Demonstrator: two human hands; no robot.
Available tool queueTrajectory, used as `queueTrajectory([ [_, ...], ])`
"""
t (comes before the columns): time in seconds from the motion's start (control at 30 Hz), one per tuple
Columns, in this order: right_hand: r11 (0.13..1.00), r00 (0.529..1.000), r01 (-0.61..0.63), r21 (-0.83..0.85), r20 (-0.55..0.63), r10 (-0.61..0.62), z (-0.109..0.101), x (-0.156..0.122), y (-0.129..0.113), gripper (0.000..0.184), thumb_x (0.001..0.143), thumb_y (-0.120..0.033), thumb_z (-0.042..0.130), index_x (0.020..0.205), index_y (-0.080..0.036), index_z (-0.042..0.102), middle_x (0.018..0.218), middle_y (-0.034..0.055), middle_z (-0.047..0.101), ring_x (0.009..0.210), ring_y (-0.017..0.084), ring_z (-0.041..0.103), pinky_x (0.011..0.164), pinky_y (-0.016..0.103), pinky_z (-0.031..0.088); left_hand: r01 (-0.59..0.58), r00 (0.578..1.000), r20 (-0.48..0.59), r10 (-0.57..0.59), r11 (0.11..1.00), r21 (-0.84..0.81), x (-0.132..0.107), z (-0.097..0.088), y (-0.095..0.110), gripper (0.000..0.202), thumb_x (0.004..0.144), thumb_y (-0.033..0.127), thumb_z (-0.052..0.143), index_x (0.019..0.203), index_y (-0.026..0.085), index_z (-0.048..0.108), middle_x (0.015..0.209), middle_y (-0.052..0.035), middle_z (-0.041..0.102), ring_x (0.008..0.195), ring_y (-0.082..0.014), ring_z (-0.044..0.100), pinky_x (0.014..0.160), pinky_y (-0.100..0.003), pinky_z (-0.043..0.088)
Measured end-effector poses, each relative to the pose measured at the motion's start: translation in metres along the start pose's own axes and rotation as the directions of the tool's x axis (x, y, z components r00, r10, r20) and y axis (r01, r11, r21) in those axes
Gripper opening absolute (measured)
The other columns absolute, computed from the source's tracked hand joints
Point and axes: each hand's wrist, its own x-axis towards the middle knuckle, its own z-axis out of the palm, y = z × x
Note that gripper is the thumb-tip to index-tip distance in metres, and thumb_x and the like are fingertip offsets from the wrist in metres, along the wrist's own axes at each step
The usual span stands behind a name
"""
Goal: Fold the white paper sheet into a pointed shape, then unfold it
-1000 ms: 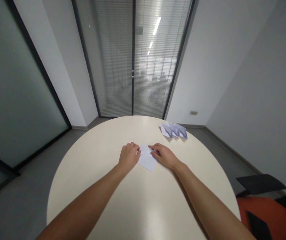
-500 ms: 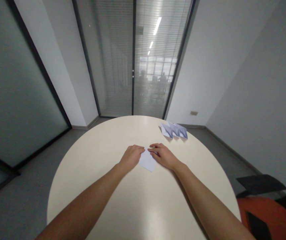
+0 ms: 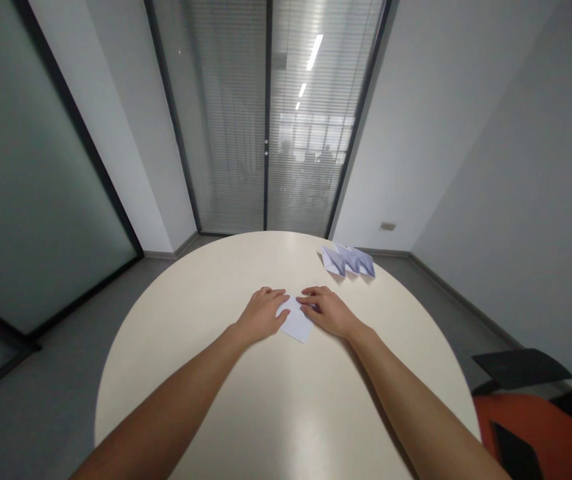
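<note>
A small folded white paper [image 3: 297, 325] lies flat on the round cream table [image 3: 266, 413], in front of me. My left hand [image 3: 263, 312] rests palm down on its left edge, fingers spread flat over the paper. My right hand [image 3: 327, 310] presses on its right side, fingertips pointing left and almost meeting the left hand's. Both hands cover the paper's upper part; only its lower middle shows.
Several folded white paper pieces [image 3: 348, 261] stand in a row near the table's far right edge. An orange chair with black armrest [image 3: 521, 400] is at the right. Glass doors with blinds [image 3: 266, 120] are beyond the table.
My left hand has opened from a loose fist and slid rightwards onto the paper, covering more of it. My right hand has stayed almost still.
</note>
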Motion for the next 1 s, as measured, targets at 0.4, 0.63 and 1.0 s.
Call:
queueTrajectory([
  [0.4,0.996,0.998,-0.068,0.054,-0.001,0.068,-0.002,0.001,0.001,0.026,0.093,-0.032,0.059,0.111,-0.024,0.076,0.110,0.0095,0.071,0.103,0.026,0.061,0.094,0.039,0.047,0.092,0.996,-0.008,-0.093,0.991,-0.102,0.001,-0.003,-0.001,0.049,0.080,0.046,0.072,0.120,0.018,0.068,0.113,-0.0114,0.064,0.111,-0.0293,0.055,0.103,-0.042,0.043],
  [0.63,0.990,0.996,-0.091,0.111,0.000,0.091,-0.003,0.001,-0.004,0.021,0.090,-0.027,0.061,0.106,-0.021,0.073,0.106,0.0087,0.071,0.101,0.024,0.061,0.092,0.037,0.046,0.199,0.979,-0.025,-0.204,0.970,-0.143,0.003,-0.009,0.001,0.025,0.078,0.033,0.076,0.098,0.019,0.071,0.103,-0.0089,0.069,0.103,-0.0264,0.060,0.095,-0.038,0.047],
  [1.0,0.893,0.979,-0.163,0.420,-0.047,0.200,-0.001,0.005,-0.016,0.038,0.090,-0.031,0.061,0.127,-0.023,0.059,0.104,0.0056,0.068,0.082,0.018,0.062,0.080,0.033,0.050,0.155,0.984,-0.050,-0.172,0.957,-0.243,0.003,-0.011,0.007,0.024,0.086,0.021,0.065,0.109,0.023,0.072,0.107,-0.0038,0.076,0.100,-0.0236,0.067,0.094,-0.036,0.047],
])
